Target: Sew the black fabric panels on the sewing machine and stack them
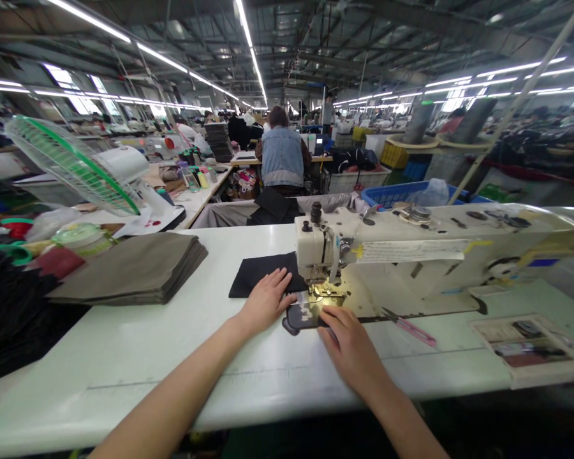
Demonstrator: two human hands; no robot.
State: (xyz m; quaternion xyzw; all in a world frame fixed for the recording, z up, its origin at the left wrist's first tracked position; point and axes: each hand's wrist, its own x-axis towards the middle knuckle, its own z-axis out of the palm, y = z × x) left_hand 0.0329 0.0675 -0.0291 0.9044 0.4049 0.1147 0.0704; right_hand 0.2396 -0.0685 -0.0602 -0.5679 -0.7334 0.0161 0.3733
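A piece of black fabric (pixel 263 274) lies on the white table, its right end beside the head of the sewing machine (pixel 392 248). My left hand (pixel 266 301) rests flat on the fabric's near right part, fingers stretched toward the machine. At the front of the brass needle plate (pixel 328 292), my right hand (pixel 348 344) touches the machine bed with bent fingers, the thumb apart from them. I see nothing held in it, though its palm side is hidden. Pink-handled thread snips (pixel 414 328) lie to the right of that hand.
At the left sits a stack of olive-brown fabric pieces (pixel 129 268), with dark cloth (pixel 14 306) beyond it. A green-rimmed fan (pixel 76 162) stands behind. A small tray (pixel 530 347) is set into the table's right side. Ahead, a person in a denim vest (pixel 282 159) faces away.
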